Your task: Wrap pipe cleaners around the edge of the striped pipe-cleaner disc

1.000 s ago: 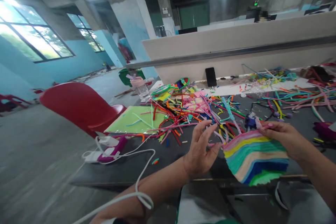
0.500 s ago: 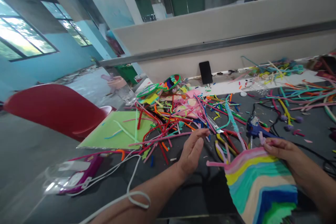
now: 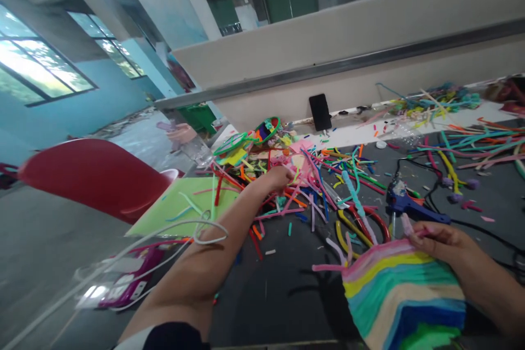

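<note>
My right hand (image 3: 438,243) pinches the upper right corner of a striped pipe-cleaner panel (image 3: 394,279) in pink, yellow, teal, beige, blue and green. Pink and lilac stem ends stick out at its top left. A teal and lilac wrapped stem (image 3: 356,197) stands up behind its upper edge. My left hand (image 3: 281,178) is in the heap of loose pipe cleaners (image 3: 241,175), beside some pink pieces. Its fingers are curled and partly hidden, so I cannot see whether they hold anything. Scissors with red handles (image 3: 381,224) and a yellow-handled tool (image 3: 340,238) lie behind the panel.
A blue glue gun (image 3: 418,205) with a black cord lies right of the scissors. A black phone (image 3: 320,112) leans on the partition. On the left are a green sheet (image 3: 164,216), a purple device (image 3: 131,281) with a white cable, a bottle (image 3: 191,142) and a red chair (image 3: 90,175).
My left hand has moved forward and left into the pipe-cleaner heap, its fingers now curled. The panel and my right hand have shifted slightly left and stay together.
</note>
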Demonstrator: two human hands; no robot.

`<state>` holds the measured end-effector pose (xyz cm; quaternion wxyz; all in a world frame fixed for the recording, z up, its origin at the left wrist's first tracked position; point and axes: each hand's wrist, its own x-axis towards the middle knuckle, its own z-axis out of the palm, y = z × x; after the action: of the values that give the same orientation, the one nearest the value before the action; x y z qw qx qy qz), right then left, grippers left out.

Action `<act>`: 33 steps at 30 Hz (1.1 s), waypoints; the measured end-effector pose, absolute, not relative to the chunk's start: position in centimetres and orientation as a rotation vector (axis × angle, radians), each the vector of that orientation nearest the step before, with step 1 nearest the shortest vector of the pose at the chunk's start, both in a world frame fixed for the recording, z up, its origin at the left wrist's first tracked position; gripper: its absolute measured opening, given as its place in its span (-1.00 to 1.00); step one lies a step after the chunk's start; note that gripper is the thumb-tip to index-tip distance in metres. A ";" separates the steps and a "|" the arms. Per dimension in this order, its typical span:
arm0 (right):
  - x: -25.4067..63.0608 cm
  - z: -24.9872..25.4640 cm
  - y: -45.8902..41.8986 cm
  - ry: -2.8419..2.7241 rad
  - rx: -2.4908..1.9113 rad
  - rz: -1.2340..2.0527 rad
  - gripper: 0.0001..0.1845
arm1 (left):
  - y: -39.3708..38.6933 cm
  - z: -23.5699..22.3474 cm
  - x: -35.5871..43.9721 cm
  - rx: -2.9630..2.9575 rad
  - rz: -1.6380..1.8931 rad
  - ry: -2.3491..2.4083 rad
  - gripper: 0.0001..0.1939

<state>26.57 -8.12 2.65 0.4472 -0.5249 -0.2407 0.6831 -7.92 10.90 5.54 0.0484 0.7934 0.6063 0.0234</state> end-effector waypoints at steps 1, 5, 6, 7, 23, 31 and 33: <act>26.6 2.6 -8.2 -0.595 -1.298 1.687 -0.71 | 10.8 5.1 -7.8 2.433 0.016 1.816 -0.84; 26.9 2.4 -8.3 -0.606 -1.288 1.678 -0.72 | 9.7 3.9 -6.6 2.530 -0.044 1.730 -0.80; 26.8 2.4 -8.4 -0.611 -1.287 1.681 -0.72 | 9.4 3.5 -6.2 2.571 -0.029 1.705 -0.75; 26.8 2.3 -8.4 -0.616 -1.287 1.680 -0.72 | 9.1 3.1 -5.8 2.613 -0.017 1.674 -0.70; 26.9 1.4 -8.1 -0.641 -1.291 1.660 -0.76 | 12.0 8.1 -4.9 2.936 0.913 1.517 -0.71; 26.8 0.9 -8.0 -0.692 -1.242 1.637 -0.77 | 10.1 9.0 -5.2 2.754 0.043 1.419 -0.85; 27.0 0.9 -8.1 -0.676 -1.243 1.640 -0.76 | 8.1 9.0 -6.1 2.656 -0.359 1.191 -0.81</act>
<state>26.96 -8.11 0.87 0.4688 -0.5069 -0.2757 0.6688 -6.14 8.12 8.96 0.1041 0.9007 0.4039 -0.1217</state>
